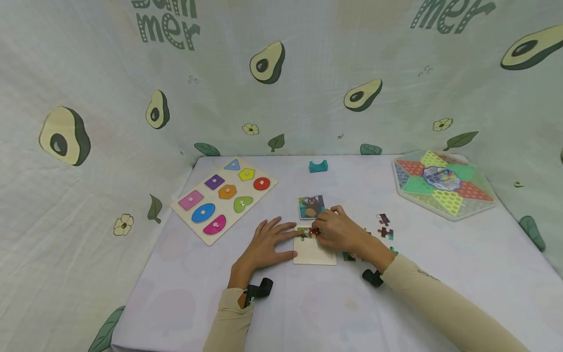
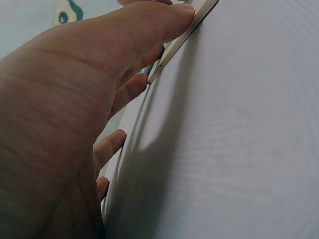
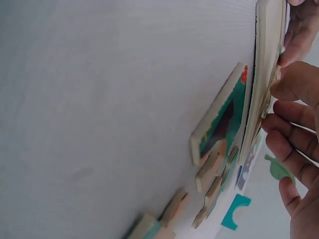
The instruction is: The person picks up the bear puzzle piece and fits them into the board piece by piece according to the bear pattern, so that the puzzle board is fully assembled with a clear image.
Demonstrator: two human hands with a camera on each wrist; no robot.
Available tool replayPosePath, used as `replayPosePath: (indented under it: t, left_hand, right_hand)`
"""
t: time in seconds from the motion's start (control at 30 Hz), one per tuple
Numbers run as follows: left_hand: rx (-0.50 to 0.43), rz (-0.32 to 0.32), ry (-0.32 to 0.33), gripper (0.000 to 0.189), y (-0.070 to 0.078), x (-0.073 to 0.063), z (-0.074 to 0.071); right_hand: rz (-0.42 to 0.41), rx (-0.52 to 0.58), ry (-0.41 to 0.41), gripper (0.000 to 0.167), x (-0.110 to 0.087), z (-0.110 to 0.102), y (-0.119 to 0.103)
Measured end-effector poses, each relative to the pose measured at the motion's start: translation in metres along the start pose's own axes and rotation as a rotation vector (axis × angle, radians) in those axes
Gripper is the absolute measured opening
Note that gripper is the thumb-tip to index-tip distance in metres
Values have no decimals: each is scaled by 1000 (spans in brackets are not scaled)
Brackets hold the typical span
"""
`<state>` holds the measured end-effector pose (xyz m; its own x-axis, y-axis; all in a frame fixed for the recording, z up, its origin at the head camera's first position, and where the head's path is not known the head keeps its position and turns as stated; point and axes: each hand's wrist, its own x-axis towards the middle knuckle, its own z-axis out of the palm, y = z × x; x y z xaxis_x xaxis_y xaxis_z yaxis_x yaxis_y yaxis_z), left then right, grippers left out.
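Observation:
A small pale wooden puzzle board [image 1: 314, 253] lies on the table, with a few colourful jigsaw pieces [image 1: 303, 231] along its far edge. My left hand [image 1: 265, 247] has its fingers spread. Its thumb touches the board's left edge and its index finger reaches the placed pieces. Over the upper right of the board, my right hand [image 1: 340, 232] pinches a puzzle piece [image 3: 269, 94] against the surface; the fingers mostly hide it. Several loose puzzle pieces [image 1: 387, 232] lie to the right, some partly under the right forearm. Beyond the board sits a bear picture puzzle [image 1: 311, 207].
A shape board [image 1: 228, 208] with coloured knobbed shapes lies at the left. At the back right is a hexagonal box [image 1: 444, 183] of coloured triangles. A teal notched block [image 1: 318, 166] stands near the far edge. Avocado-print cloth [image 1: 308, 112] hangs behind.

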<state>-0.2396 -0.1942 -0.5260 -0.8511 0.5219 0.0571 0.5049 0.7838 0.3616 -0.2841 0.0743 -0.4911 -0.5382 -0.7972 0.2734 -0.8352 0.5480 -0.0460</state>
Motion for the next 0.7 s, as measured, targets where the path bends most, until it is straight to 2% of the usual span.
replayPosePath:
  t: [0.37, 0.63, 0.7]
  left_hand:
    - [14, -10, 0, 58, 1, 1, -2]
    - [-65, 17, 91, 53, 13, 2, 3]
    - [-57, 19, 99, 53, 17, 1, 5]
  right_hand:
    - [81, 34, -66, 14, 2, 0, -3]
    - [137, 107, -91, 12, 0, -1, -5]
    - [135, 102, -102, 14, 0, -1, -6]
